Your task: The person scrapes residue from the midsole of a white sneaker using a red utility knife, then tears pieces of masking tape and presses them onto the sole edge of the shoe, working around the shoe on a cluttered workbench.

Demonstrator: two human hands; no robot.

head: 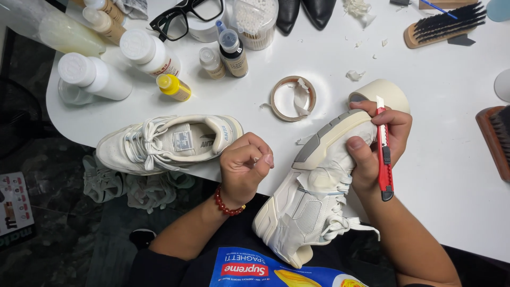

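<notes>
Head view: a person sat at a white desk (451,159), looking down at both hands.
Right hand (380,143): fingers were wrapped around a white sneaker (311,207) near its grey-and-cream sole, while also clamping a red utility knife (384,154) upright against it.
Sneaker held: it hung tilted over the desk edge and the lap, with pale tape on its upper.
Left hand (245,167): fingers were curled in, thumb and forefinger pressed together; whether they pinched anything I could not tell. A red bead bracelet (227,204) circled the wrist.
Second sneaker (167,143): it lay on its side on the desk, just left of that hand.
Nearby: two tape rolls (293,98), bottles (143,53), black glasses (186,16) and brushes (446,24).
</notes>
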